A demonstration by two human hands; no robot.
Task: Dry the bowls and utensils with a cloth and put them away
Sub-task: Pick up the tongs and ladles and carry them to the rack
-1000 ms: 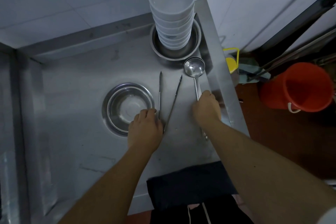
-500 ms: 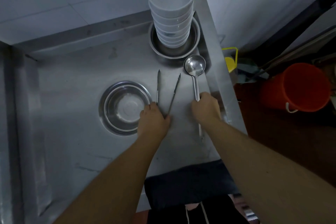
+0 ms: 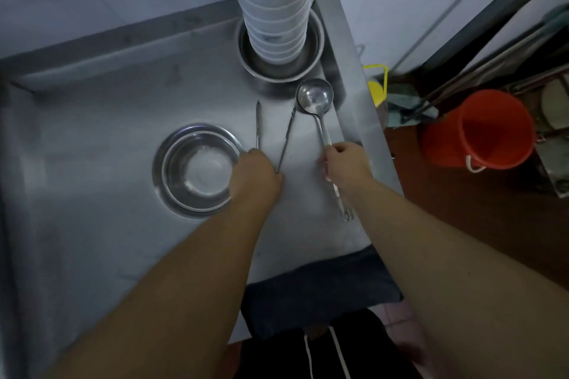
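The step in hand looks like gathering the utensils: both hands are down on the brushed stainless-steel table point(image 3: 92, 194), each on a tool. The left hand point(image 3: 257, 177) is curled over the hinge end of the slim steel tongs point(image 3: 286, 138), whose two thin arms fan out away from the person in a narrow V; the grip seems closed round them, though the fingers themselves are hidden beneath the knuckles. The right hand point(image 3: 348, 164) pinches the narrow handle of the polished steel ladle point(image 3: 314, 97), its round, deep cup lying near the table's right edge with the tip of one tong arm just beside it.

Left of the tongs sits a shallow round steel bowl point(image 3: 197, 169), glossy and empty. At the far corner a tall stack of white plastic bowls point(image 3: 274, 6), smooth and slightly translucent, stands nested inside another steel basin point(image 3: 314, 49). A dark folded cloth point(image 3: 320, 289), soft and matte, hangs over the near edge.

Next, judging by this, the tools must be lifted and brought to that cloth; thin, slick metal calls for a firm pinch.
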